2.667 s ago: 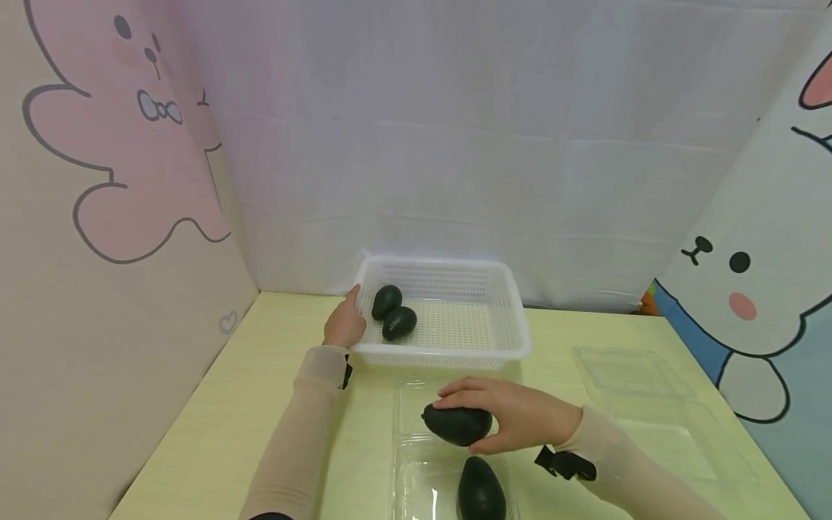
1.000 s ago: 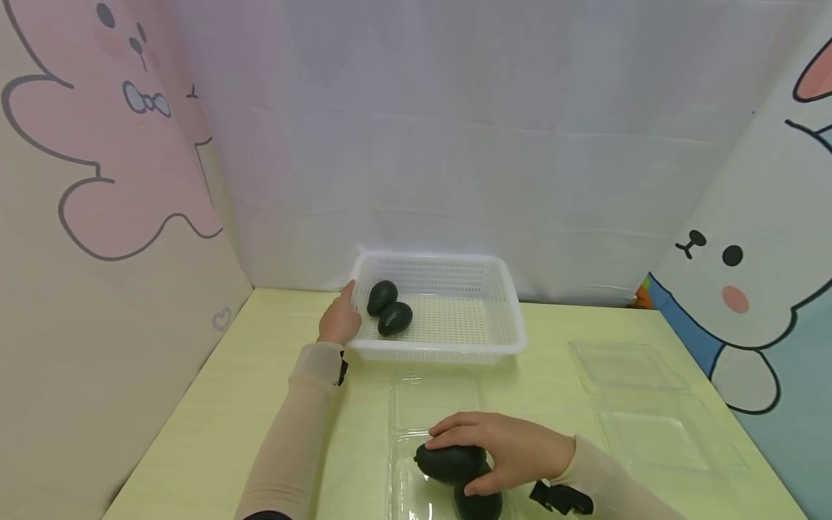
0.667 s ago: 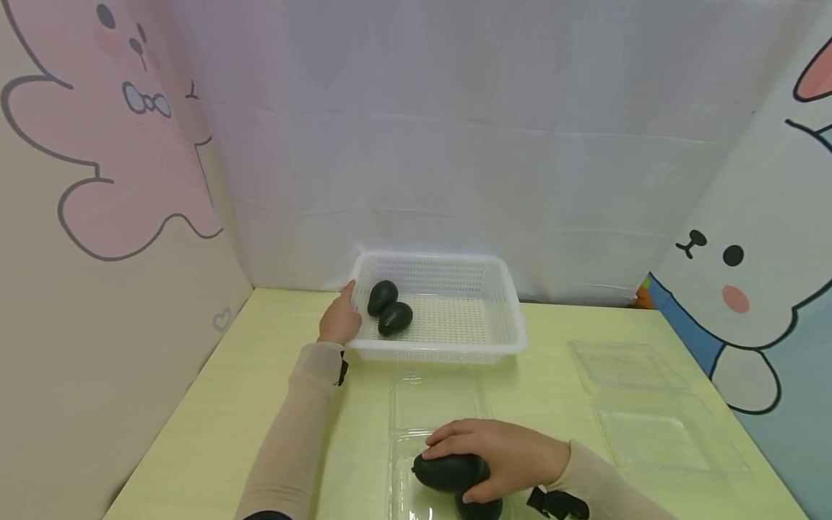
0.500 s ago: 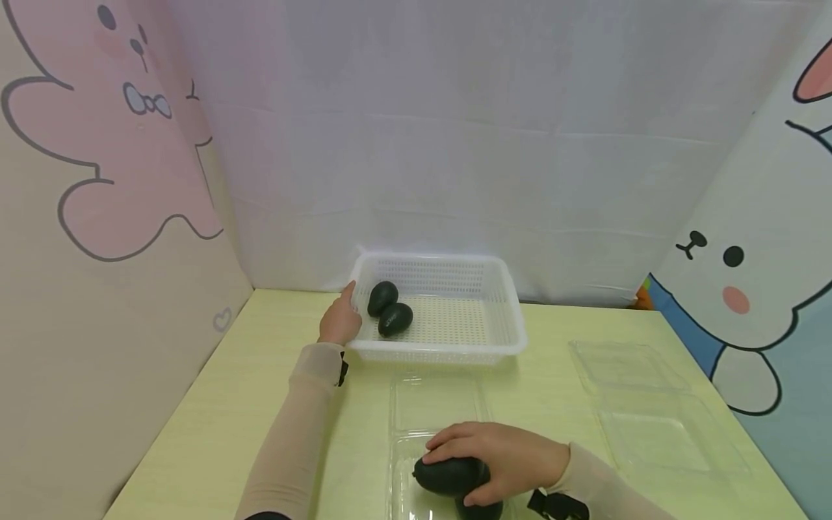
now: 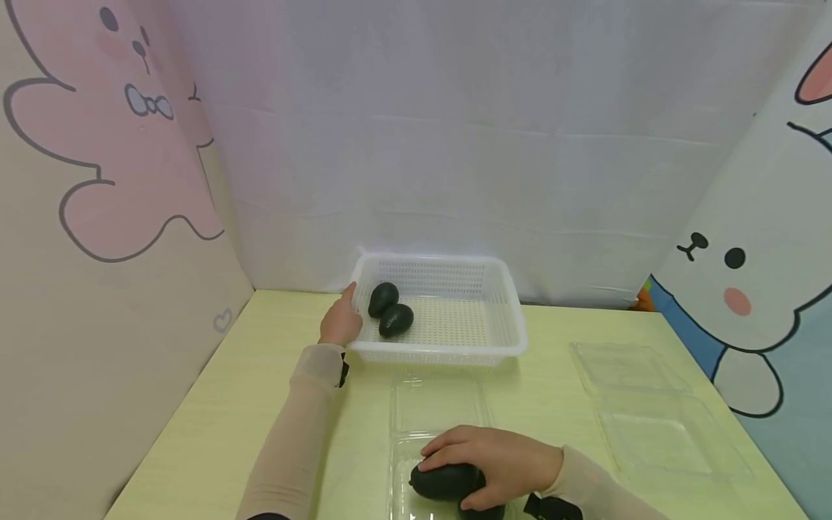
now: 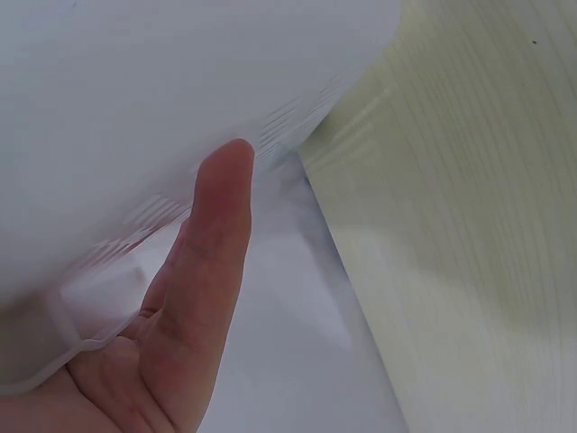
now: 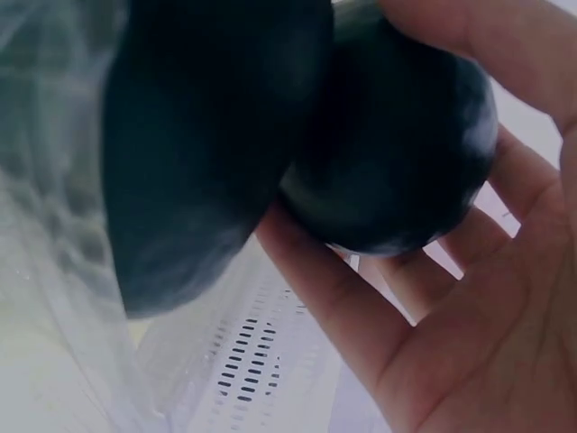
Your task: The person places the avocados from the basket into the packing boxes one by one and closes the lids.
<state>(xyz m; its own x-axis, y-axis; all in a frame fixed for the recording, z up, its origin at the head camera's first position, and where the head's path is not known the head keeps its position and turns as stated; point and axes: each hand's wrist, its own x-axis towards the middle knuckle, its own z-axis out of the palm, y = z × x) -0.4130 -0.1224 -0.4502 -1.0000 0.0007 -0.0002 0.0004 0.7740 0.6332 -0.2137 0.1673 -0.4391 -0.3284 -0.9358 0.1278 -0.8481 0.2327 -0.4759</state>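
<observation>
My right hand (image 5: 497, 462) grips an avocado (image 5: 445, 482), dark green and smooth, low over the near compartment of a clear plastic tray (image 5: 393, 462). Partly hidden beneath that hand is a second avocado (image 5: 482, 511). In the right wrist view, the held avocado (image 7: 397, 144) lies between thumb and fingers, against the other avocado (image 7: 198, 162). At the back, my left hand (image 5: 341, 321) holds the left side of a white slatted basket (image 5: 442, 349). One finger (image 6: 221, 234) stretches along its outer wall in the left wrist view. Two avocados (image 5: 396, 320) lie inside at the basket's left end.
Several clear plastic trays or lids (image 5: 663, 426) lie on the pale yellow table (image 5: 214, 433) at the right. A white curtain (image 5: 455, 144) hangs just behind the basket. Cartoon-printed panels (image 5: 130, 217) rise on both sides.
My right hand has carried the avocado from the tray's far compartment toward me into the near one, beside the other avocado. Lately it has sunk slightly lower. The left hand keeps its place.
</observation>
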